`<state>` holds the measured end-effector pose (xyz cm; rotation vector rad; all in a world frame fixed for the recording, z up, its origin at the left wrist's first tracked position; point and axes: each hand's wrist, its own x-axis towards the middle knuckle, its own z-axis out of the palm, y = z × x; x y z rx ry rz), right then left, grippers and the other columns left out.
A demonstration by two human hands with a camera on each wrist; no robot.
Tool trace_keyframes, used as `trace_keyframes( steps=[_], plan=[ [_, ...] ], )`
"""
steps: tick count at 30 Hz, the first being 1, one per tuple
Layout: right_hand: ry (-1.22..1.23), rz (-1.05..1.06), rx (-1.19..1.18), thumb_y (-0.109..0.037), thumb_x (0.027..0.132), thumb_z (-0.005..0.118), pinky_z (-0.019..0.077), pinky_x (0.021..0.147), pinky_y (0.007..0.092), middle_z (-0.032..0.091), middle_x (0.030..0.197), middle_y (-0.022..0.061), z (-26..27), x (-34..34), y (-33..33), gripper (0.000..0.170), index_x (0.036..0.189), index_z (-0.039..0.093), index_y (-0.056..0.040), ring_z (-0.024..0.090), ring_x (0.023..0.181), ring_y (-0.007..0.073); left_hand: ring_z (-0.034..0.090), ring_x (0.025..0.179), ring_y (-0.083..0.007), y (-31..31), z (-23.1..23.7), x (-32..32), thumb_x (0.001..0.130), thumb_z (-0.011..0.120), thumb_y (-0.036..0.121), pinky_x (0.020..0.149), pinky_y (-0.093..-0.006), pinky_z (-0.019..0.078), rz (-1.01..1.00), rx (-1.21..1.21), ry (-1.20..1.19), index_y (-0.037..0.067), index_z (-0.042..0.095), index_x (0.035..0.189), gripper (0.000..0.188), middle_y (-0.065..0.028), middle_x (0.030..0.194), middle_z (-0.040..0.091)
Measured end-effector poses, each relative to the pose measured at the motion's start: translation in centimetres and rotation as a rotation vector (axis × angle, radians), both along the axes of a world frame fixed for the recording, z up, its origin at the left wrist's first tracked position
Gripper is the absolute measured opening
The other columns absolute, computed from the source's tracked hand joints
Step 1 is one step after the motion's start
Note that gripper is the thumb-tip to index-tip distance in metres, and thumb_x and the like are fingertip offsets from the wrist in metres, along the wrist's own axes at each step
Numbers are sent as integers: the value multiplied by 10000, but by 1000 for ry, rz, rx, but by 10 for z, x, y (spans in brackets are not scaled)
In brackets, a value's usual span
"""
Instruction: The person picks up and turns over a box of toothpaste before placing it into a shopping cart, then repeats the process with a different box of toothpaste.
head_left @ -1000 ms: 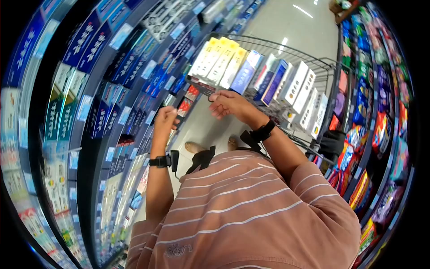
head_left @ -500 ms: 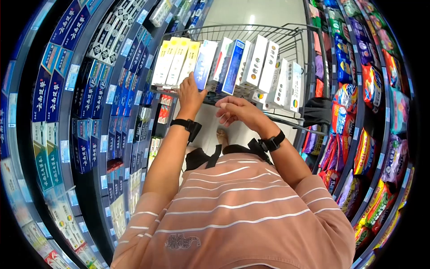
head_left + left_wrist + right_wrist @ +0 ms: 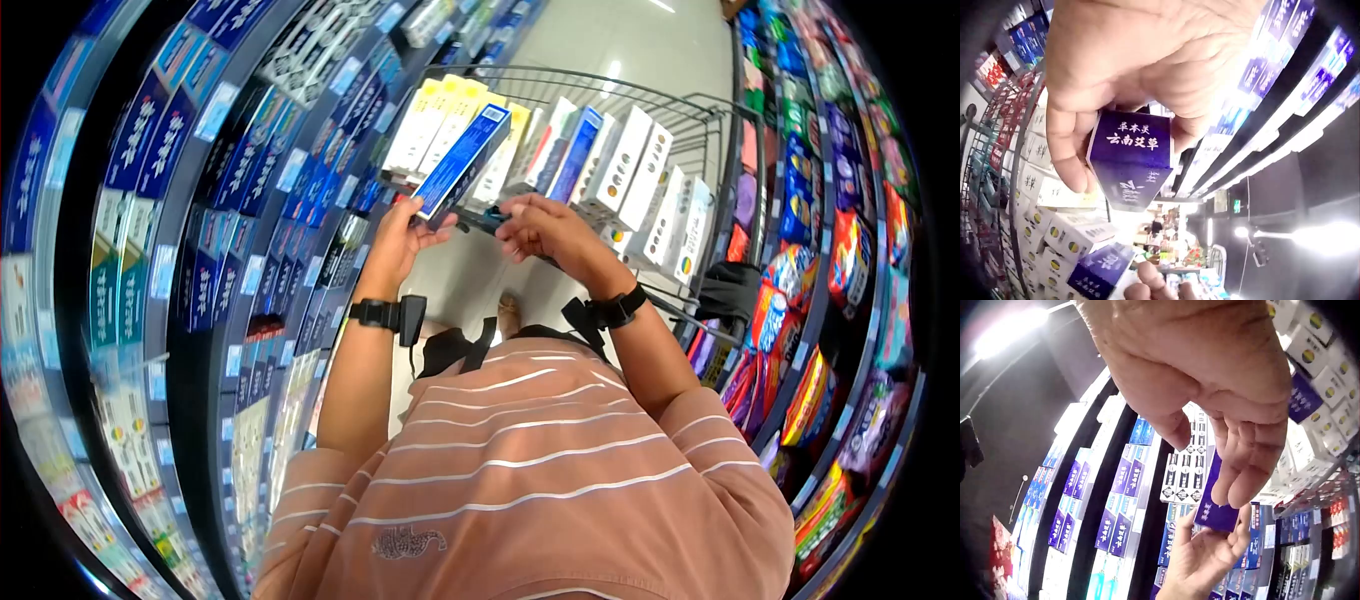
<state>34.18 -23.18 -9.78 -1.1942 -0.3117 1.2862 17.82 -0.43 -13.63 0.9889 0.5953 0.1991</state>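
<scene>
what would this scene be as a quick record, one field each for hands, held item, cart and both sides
left hand: holds a blue box
right hand: near the blue box, fingers loosely curled, no item seen in it
held item: the blue box, tilted, white characters on its end
cart: wire, carrying yellow-and-white boxes, another blue box and white boxes
left side: rows of boxed goods
right side: rows of bright packets
clothing: striped shirt
</scene>
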Motion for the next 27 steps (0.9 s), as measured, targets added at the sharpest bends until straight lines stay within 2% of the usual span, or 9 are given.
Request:
trace_keyframes(
  steps=[3, 7, 11, 15, 19, 20, 23, 24, 27],
  plan=[
    [24, -39, 15, -294, 1046, 517, 567, 770, 319, 674, 1059, 140, 5, 4, 32, 392, 1306, 532, -1, 687, 866, 205, 714, 1049, -321, -2, 31, -53, 1019, 512, 279, 799, -385, 608, 73, 27, -105, -65, 561, 1290, 441, -187, 1177, 692],
    [33, 69, 158, -504, 1026, 518, 580, 770, 374, 649, 1081, 191, 17, 3, 82, 631, 1359, 457, 28, 690, 911, 266, 688, 1113, -331, -4, 63, -116, 978, 556, 294, 823, -395, 595, 157, 226, -69, -82, 467, 1415, 583, -203, 1275, 641],
    [9, 260, 130, -590, 1015, 487, 578, 794, 380, 683, 1056, 202, 48, -17, 131, 687, 1276, 528, 44, 694, 937, 261, 588, 1192, -214, -15, 86, -166, 877, 679, 198, 961, -322, 491, 275, 580, 65, 20, 449, 1486, 676, -159, 1294, 600],
    [-28, 411, 181, -456, 1048, 504, 600, 759, 358, 699, 1050, 161, 39, -47, 166, 514, 1215, 562, 26, 717, 888, 245, 518, 1250, -193, -30, 108, -200, 815, 684, 50, 1061, -328, 423, 363, 702, 184, 52, 456, 1491, 714, -133, 1423, 479],
    [115, 402, 234, -293, 987, 653, 615, 796, 351, 651, 1045, 132, 15, -70, 194, 407, 1216, 552, 28, 723, 857, 273, 449, 1382, -273, -37, 110, -220, 839, 777, 173, 1185, -383, 293, 595, 712, 89, 40, 370, 1541, 822, -144, 1501, 444],
    [134, 393, 257, -291, 992, 646, 614, 800, 353, 643, 1046, 129, 12, -75, 199, 395, 1207, 551, 27, 722, 864, 276, 484, 1359, -303, -33, 101, -228, 909, 740, 260, 1125, -390, 401, 641, 760, 78, 5, 354, 1535, 778, -180, 1501, 446],
    [166, 386, 303, -258, 1005, 628, 612, 836, 377, 638, 1057, 123, 14, -83, 206, 356, 1215, 528, 13, 718, 922, 289, 555, 1281, -287, -25, 91, -249, 982, 657, 315, 985, -380, 525, 739, 542, 83, -37, 359, 1514, 704, -198, 1458, 484],
    [162, 385, 310, -255, 1006, 628, 611, 844, 382, 642, 1066, 123, 15, -85, 208, 360, 1228, 523, 8, 716, 934, 290, 639, 1144, -260, -24, 90, -249, 1029, 583, 335, 841, -353, 580, 752, 546, 118, -59, 373, 1493, 644, -193, 1364, 560],
    [155, 390, 334, -251, 1008, 628, 609, 860, 394, 653, 1101, 130, 19, -91, 209, 382, 1272, 507, -3, 714, 963, 291, 673, 1048, -240, -22, 93, -246, 1025, 593, 317, 806, -326, 573, 739, 471, 153, -52, 399, 1479, 616, -167, 1286, 611]
  ],
)
